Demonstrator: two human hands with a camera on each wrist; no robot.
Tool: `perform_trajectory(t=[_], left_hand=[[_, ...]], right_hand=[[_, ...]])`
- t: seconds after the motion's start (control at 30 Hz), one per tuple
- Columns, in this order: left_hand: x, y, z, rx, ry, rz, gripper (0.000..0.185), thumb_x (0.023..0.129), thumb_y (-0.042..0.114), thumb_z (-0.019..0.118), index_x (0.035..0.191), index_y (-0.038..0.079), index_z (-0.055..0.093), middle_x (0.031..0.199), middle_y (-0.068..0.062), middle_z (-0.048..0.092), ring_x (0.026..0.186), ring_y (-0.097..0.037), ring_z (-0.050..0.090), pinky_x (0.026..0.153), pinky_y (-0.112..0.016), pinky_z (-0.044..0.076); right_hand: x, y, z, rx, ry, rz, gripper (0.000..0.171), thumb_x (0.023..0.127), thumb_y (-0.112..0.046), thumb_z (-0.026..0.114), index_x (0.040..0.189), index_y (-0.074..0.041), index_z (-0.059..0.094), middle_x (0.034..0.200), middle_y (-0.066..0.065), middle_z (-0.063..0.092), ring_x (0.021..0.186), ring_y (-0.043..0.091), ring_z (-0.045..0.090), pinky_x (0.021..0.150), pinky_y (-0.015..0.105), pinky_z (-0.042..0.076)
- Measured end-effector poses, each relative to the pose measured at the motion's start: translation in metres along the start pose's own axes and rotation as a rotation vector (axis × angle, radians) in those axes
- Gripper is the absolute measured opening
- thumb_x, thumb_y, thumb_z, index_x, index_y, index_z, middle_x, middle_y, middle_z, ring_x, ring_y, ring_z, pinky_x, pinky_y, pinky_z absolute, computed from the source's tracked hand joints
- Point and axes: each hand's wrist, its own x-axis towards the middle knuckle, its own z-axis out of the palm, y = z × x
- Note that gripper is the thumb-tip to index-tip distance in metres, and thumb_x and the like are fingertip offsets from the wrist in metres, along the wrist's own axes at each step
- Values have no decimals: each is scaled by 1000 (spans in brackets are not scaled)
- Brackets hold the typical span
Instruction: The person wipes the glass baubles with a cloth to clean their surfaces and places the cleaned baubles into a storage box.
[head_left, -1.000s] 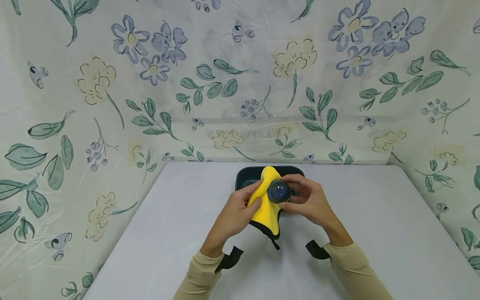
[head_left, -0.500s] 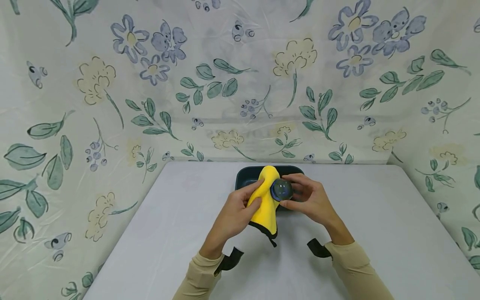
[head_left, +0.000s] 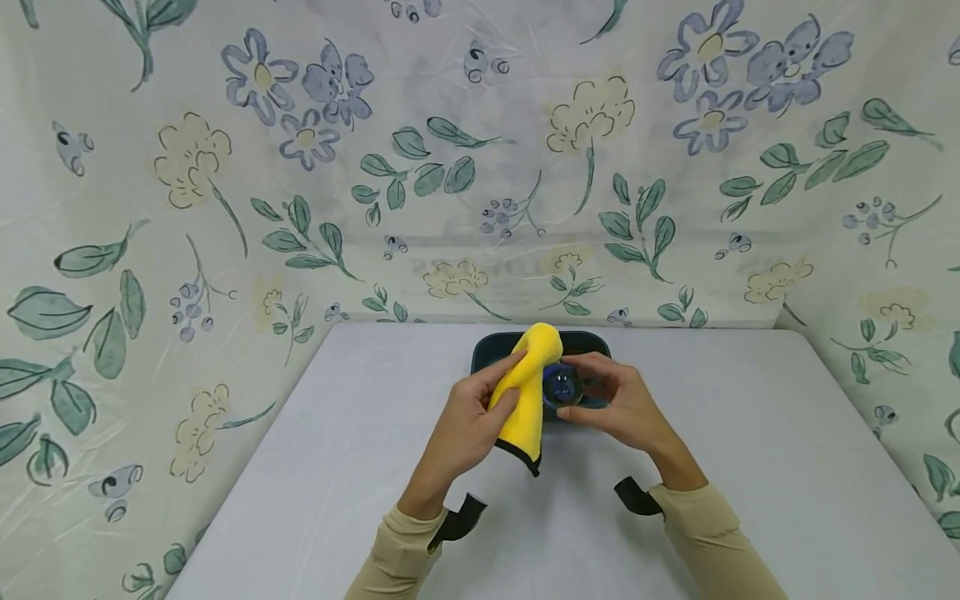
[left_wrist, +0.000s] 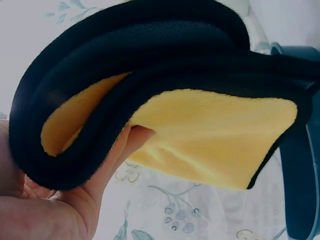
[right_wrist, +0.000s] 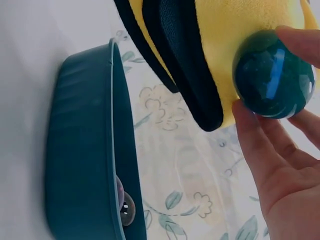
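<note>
My left hand point(head_left: 467, 427) pinches a folded yellow cloth point(head_left: 525, 408) with black edging between thumb and fingers. The cloth's dark inner side shows in the left wrist view, where its yellow face point(left_wrist: 220, 135) spreads past my fingers. Just to the right, my right hand point(head_left: 626, 407) holds a clear, bluish glass ball point(head_left: 562, 385) by the fingertips and thumb. Against the cloth, that glass ball point(right_wrist: 274, 75) looks dark green in the right wrist view. Both hands are raised in front of a dark teal tray point(head_left: 487, 354), which they partly cover in the head view.
Inside the tray point(right_wrist: 82, 145), a clear ball point(right_wrist: 128, 210) and a pinkish ball point(right_wrist: 120, 192) show past the rim. The white table point(head_left: 360, 450) spreads to both sides, with a floral cloth backdrop point(head_left: 480, 208) behind it.
The cloth's rounded top has shifted up and right, while its lower edge has swung left. Moving first right, then slightly back, the ball now sits beside the cloth's right edge.
</note>
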Motion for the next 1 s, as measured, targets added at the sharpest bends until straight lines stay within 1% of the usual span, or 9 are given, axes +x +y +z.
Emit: perform_trajectory(t=[0.1, 0.2, 0.3, 0.43, 0.6, 0.77, 1.0], left_hand=[[1, 0, 0, -4, 17, 6, 48, 104, 7, 55, 152, 12, 52, 135, -16, 65, 88, -21, 65, 77, -22, 60], [2, 0, 0, 1, 26, 12, 47, 104, 7, 55, 151, 11, 53, 133, -16, 65, 88, -21, 65, 77, -22, 60], [2, 0, -1, 8, 30, 17, 47, 104, 7, 55, 151, 11, 53, 131, -16, 66, 87, -21, 64, 76, -21, 59], [3, -2, -1, 20, 26, 21, 47, 104, 7, 55, 150, 11, 54, 130, -17, 67, 86, -21, 65, 76, -21, 60], [4, -2, -2, 52, 13, 18, 47, 104, 8, 55, 151, 11, 54, 128, -17, 67, 85, -19, 64, 75, -21, 59], [5, -3, -3, 75, -18, 13, 47, 105, 9, 54, 152, 11, 52, 129, -18, 66, 85, -18, 64, 75, -20, 59], [7, -5, -3, 80, -61, 19, 47, 106, 12, 53, 153, 7, 49, 129, -19, 66, 82, -17, 64, 75, -19, 58]], right_hand=[[0, -2, 0, 14, -24, -2, 59, 83, -9, 84, 138, -10, 64, 131, 9, 66, 115, 12, 65, 98, 31, 59], [-1, -4, 0, 20, -47, -7, 58, 82, -9, 84, 137, -10, 66, 131, 10, 66, 115, 17, 65, 96, 37, 61], [-1, -6, 1, 18, -67, -14, 57, 82, -10, 84, 136, -11, 67, 131, 10, 66, 112, 22, 65, 94, 38, 62], [-1, -7, 1, 29, -90, -25, 56, 82, -10, 84, 135, -11, 67, 134, 12, 65, 108, 24, 66, 91, 36, 63], [-2, -7, 2, 46, -109, -36, 55, 82, -9, 84, 134, -10, 68, 133, 13, 64, 109, 24, 67, 90, 37, 64], [-2, -9, 2, 62, -118, -46, 55, 81, -9, 84, 134, -10, 68, 132, 14, 64, 110, 24, 68, 89, 37, 64], [-1, -10, 2, 112, -109, -87, 56, 82, -5, 85, 135, -5, 66, 133, 18, 62, 110, 17, 68, 87, 33, 64]])
